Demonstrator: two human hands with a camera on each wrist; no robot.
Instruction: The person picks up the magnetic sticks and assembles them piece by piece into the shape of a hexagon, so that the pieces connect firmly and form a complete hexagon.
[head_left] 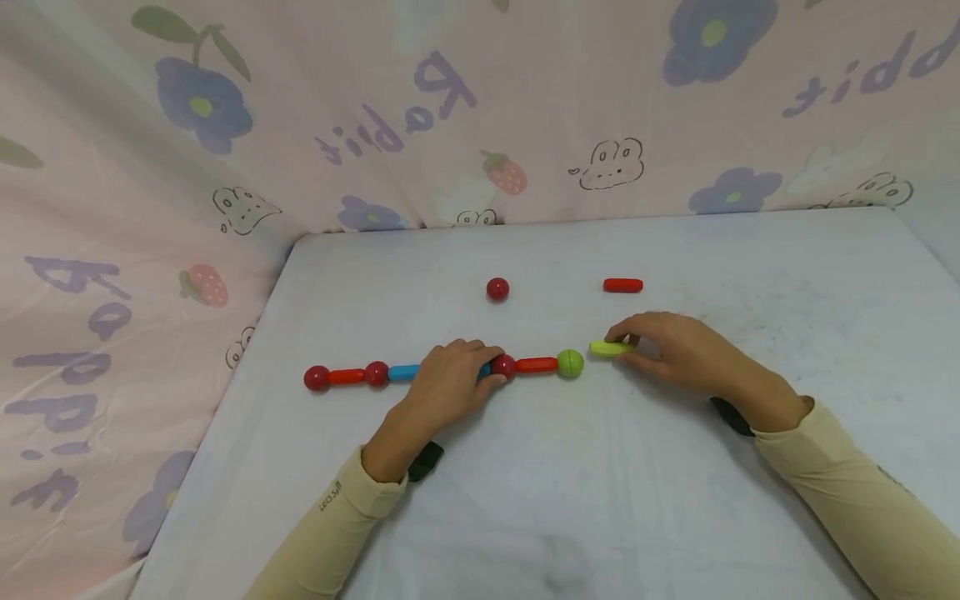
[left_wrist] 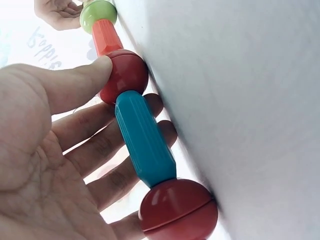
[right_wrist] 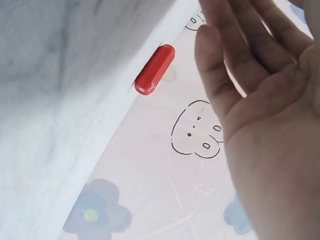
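Observation:
A straight chain of toy rods and balls lies on the white table. My left hand (head_left: 450, 379) grips it, thumb on a red ball (left_wrist: 127, 75) and fingers behind a blue rod (left_wrist: 145, 140). Left of that hand the chain runs through another red ball (head_left: 377, 374) and a red rod (head_left: 347, 377) to an end red ball (head_left: 317, 377). Rightward, a red rod (head_left: 536, 365) leads to a green ball (head_left: 570, 363) at the other end. My right hand (head_left: 675, 354) pinches a yellow-green rod (head_left: 606, 348), its free tip just right of the green ball.
Beyond the chain sit a loose red ball (head_left: 498, 289) and, farther right, a loose red rod (head_left: 623, 285), also seen in the right wrist view. A printed cloth (head_left: 540, 108) hangs behind the white table (head_left: 555, 500) and along its left side.

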